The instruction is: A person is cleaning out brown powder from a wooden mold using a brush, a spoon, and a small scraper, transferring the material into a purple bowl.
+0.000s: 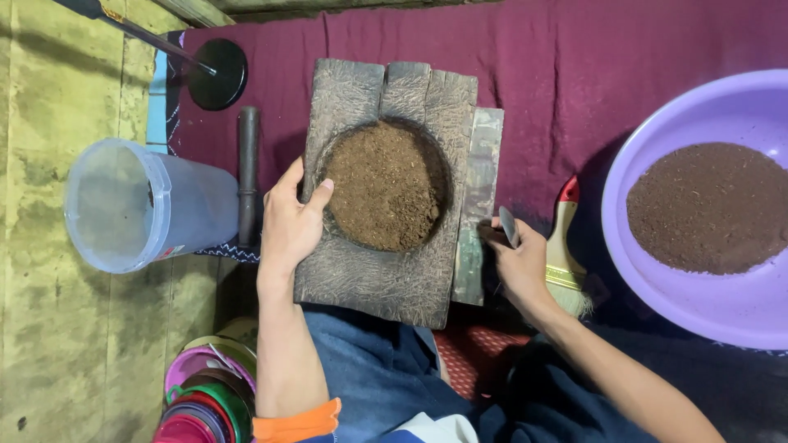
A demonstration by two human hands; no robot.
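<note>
Head view, left hand [287, 226] fingers [322, 194] on wooden mould [386, 184]

Head view, close, straight down

Weathered wooden block [386, 271], round hollow heaped with brown powder [384, 184]

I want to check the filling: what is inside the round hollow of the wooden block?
The wooden block holds brown powder, filling the hollow. The hollow's bottom is covered.
</note>
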